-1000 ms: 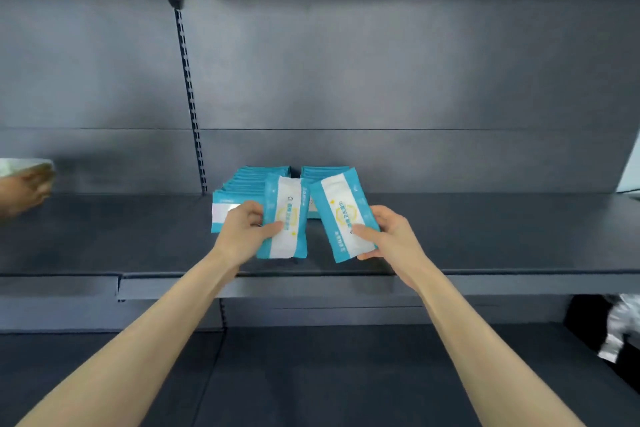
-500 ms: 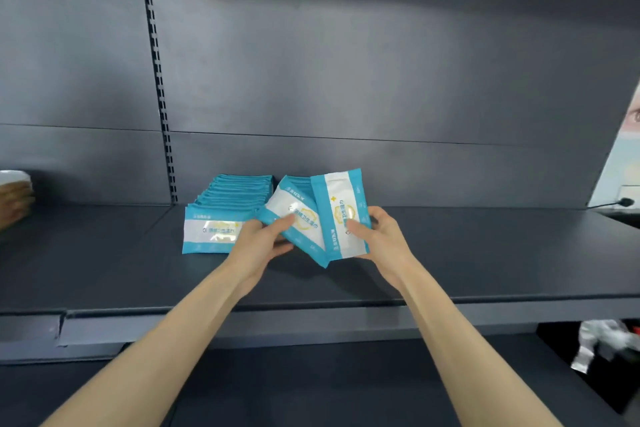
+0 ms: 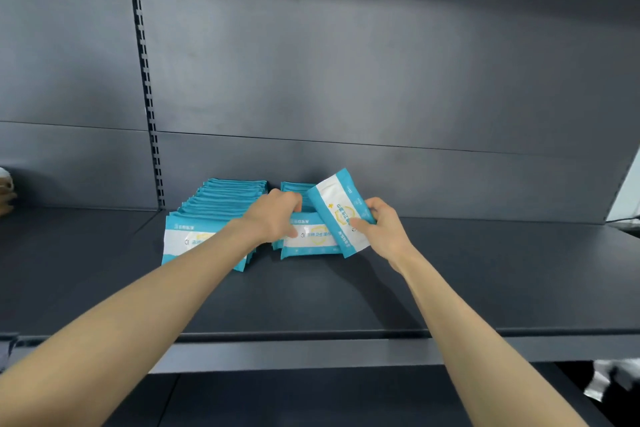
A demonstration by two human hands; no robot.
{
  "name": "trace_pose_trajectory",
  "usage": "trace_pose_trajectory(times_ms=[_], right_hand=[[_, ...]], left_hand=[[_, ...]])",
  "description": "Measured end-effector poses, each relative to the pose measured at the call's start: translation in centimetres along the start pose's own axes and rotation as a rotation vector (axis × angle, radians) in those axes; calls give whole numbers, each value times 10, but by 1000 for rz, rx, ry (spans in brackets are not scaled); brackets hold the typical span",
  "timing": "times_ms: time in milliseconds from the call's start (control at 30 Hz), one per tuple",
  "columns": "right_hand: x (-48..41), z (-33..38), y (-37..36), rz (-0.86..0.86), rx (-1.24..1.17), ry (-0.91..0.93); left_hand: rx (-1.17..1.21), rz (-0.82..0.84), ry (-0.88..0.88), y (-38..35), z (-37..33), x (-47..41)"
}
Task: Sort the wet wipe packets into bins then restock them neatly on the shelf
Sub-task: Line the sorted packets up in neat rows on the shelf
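Two rows of wet wipe packets sit on the dark grey shelf, close to the back panel and just right of the slotted upright. Packets are teal with a white band across the face and a yellow shield-like mark. They are lined up face-forward, one behind another.

- left row: the longer one, many teal top edges visible.
- right row: just beside it, a narrow gap between them.
- left hand: fingers curled over the top edge of the front packet of the right row, thumb on its face, gripping it. That packet stands level on the shelf.
- right hand: pinches a tilted packet by its right edge, thumb on the face, fingers behind. It is angled top-left and overlaps the front packet's right end.

Hard to make out:
- the left forearm covers the right part of the left row's first packet.
- the left hand hides most of the right row, so no count is possible.
- print on the packets is too small to read.
- can't tell whether the tilted packet's lower corner touches the shelf.
- a pale shape at the left edge is cut off and blurred, not identifiable.
- a white object bottom right, beside the lower shelf, is blurred too.
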State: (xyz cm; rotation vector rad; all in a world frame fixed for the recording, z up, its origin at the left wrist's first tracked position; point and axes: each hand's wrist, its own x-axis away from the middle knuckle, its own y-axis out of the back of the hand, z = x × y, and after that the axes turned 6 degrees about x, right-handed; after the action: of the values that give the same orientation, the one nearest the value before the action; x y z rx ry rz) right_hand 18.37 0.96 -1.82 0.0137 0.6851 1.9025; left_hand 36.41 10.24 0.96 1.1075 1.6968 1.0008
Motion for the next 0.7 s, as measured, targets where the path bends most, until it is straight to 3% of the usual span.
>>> trace_pose_trajectory(times_ms=[233,433,500,567,700], right_hand=[[-17,-11,-14,-4,53,-38],[-15,-4,-9,1,22,-11],[-13,1,-7,16,3,5],[-10,7,-7,41,-97,2],[-5,13,-20,144,-459,-64]], left_hand=[[-274,-80,-12,-15,6,-17],[-290,-197,0,-15,4,-10],[-156,-259,3,-9,9,-7],[128,-267,8,-4,9,1],[618,-80,-45,-4,-1,10]])
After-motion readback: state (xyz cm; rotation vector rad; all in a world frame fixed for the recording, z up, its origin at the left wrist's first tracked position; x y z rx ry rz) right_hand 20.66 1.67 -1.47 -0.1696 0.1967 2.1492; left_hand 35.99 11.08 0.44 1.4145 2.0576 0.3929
